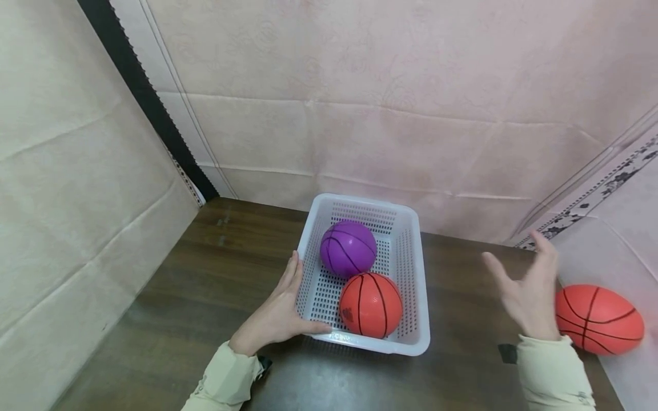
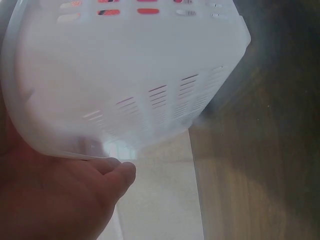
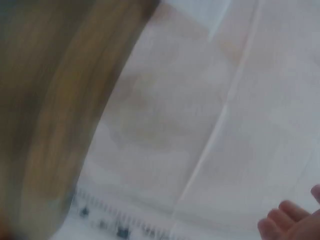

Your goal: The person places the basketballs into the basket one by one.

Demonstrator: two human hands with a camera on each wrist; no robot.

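Note:
A white plastic basket (image 1: 424,285) with slotted walls stands on the table. Inside it lie a purple toy basketball (image 1: 348,249) and, nearer to me, an orange-red toy basketball (image 1: 371,305). My left hand (image 1: 275,314) rests against the basket's near left corner, fingers extended along the left side and thumb along the near rim. The left wrist view has its fingertips touching the basket rim (image 2: 65,154). My right hand (image 1: 532,291) is in the air right of the basket, thumb and fingers spread, holding nothing. Another orange-red toy basketball (image 1: 599,319) lies just right of that hand.
The dark wooden table (image 1: 205,297) meets cloth-covered walls at the left, back (image 1: 390,137) and right. A patterned border strip (image 1: 591,200) runs down the right corner. The third ball sits close to the right wall.

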